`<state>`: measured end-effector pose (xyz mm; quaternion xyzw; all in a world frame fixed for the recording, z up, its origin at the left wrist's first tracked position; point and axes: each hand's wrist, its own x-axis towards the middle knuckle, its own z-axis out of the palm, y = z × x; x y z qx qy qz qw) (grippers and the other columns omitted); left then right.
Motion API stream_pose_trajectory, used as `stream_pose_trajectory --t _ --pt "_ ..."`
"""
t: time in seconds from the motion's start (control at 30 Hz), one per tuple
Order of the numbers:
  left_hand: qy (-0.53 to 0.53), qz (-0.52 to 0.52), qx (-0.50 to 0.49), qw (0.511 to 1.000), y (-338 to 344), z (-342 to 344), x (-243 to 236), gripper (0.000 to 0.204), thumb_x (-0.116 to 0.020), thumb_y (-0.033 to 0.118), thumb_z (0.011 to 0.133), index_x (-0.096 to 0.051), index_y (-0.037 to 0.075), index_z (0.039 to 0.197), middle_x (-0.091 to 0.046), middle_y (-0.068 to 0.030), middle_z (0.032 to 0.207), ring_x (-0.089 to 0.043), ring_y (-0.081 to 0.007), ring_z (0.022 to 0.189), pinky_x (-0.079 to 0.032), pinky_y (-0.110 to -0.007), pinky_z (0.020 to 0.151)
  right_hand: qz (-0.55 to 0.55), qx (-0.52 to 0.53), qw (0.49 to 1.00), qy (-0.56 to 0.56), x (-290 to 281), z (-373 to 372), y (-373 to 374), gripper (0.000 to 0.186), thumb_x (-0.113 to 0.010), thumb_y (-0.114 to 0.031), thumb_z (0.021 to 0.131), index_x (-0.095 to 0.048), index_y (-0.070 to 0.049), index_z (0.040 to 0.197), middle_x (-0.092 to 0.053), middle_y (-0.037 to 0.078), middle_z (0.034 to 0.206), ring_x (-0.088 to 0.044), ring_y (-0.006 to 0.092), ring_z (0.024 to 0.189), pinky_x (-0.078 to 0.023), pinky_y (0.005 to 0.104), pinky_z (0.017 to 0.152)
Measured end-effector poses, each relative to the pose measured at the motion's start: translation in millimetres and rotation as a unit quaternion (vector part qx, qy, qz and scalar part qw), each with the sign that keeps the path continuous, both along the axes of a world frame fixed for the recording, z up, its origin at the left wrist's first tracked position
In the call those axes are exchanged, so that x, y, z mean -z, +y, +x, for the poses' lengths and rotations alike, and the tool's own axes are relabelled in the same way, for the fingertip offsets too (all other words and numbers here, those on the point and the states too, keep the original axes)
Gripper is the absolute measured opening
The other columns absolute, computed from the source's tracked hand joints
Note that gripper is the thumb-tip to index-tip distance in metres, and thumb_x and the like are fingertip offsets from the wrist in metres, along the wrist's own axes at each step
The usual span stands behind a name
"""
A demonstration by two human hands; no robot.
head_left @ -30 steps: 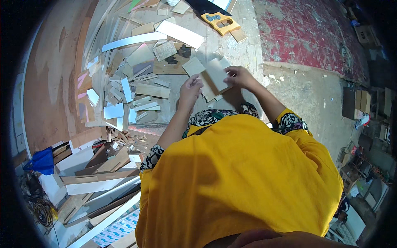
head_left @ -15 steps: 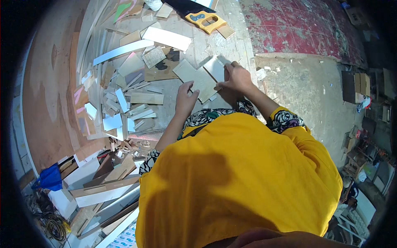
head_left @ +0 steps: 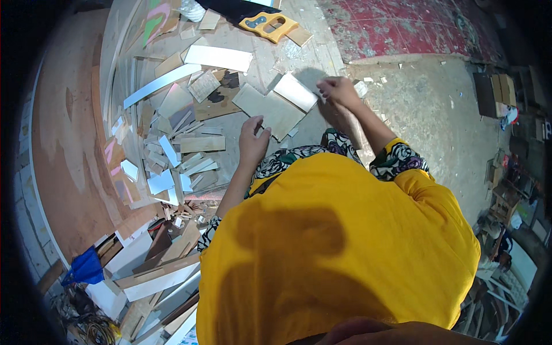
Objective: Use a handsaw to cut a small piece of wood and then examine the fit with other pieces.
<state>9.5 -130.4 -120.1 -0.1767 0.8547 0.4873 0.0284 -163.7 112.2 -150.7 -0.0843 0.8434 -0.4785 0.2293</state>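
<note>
A flat tan board [head_left: 270, 110] lies on the work surface in front of me. A smaller white rectangular piece [head_left: 295, 92] sits at its upper right, against or partly over it; I cannot tell which. My left hand [head_left: 253, 140] is at the board's lower left edge, fingers curved and apart from the thumb, with nothing in it. To the right of the white piece, clear of both pieces, my right hand [head_left: 339, 93] is raised with its fingers curled together. Whatever those fingertips may hold is hidden.
A handsaw with a yellow handle [head_left: 269, 26] lies at the far side. Many wood and white offcuts [head_left: 201, 144] cover the left of the surface. Longer boards [head_left: 158, 270] are piled at lower left beside a blue bag [head_left: 85, 267]. Cardboard boxes [head_left: 493, 95] stand at right.
My right hand has let go of the white piece and moved right, away from it. The white piece now shows fully. My left hand stays close to the board.
</note>
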Motion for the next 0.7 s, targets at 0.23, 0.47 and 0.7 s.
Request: stream_pose_trajectory --t 0.23,0.47,0.7 --pt "0.023 -0.034 -0.018 0.999 1 -6 1 0.038 -0.062 0.008 0.076 -0.055 -0.001 0.112 -0.053 -0.0168 0.113 -0.055 -0.0272 0.104 -0.045 -0.033 0.091 -0.014 -0.057 0.996 0.065 -1 -11 18 0.027 -0.065 -0.027 0.075 -0.068 -0.005 0.091 -0.066 0.014 0.079 -0.065 0.0261 0.071 -0.05 0.0326 0.068" --pt "-0.037 -0.292 0.053 0.954 13 -17 -19 0.045 -0.065 0.02 0.073 -0.055 0.004 0.114 -0.048 -0.0164 0.122 -0.044 -0.0313 0.115 -0.036 -0.042 0.096 0.16 -0.105 0.962 0.193 -30 39 -28 0.051 -0.074 -0.043 0.06 -0.061 -0.005 0.09 -0.059 0.016 0.091 -0.06 0.032 0.084 -0.048 0.0388 0.073" --pt "0.051 -0.361 0.057 0.93 9 -29 -16 0.06 -0.067 0.023 0.069 -0.049 0.002 0.123 -0.047 -0.0222 0.124 -0.043 -0.0386 0.115 -0.033 -0.045 0.098 0.12 -0.129 0.974 0.139 -29 20 -22 0.058 -0.073 -0.044 0.059 -0.063 -0.003 0.099 -0.06 0.017 0.092 -0.06 0.0321 0.084 -0.049 0.0384 0.074"
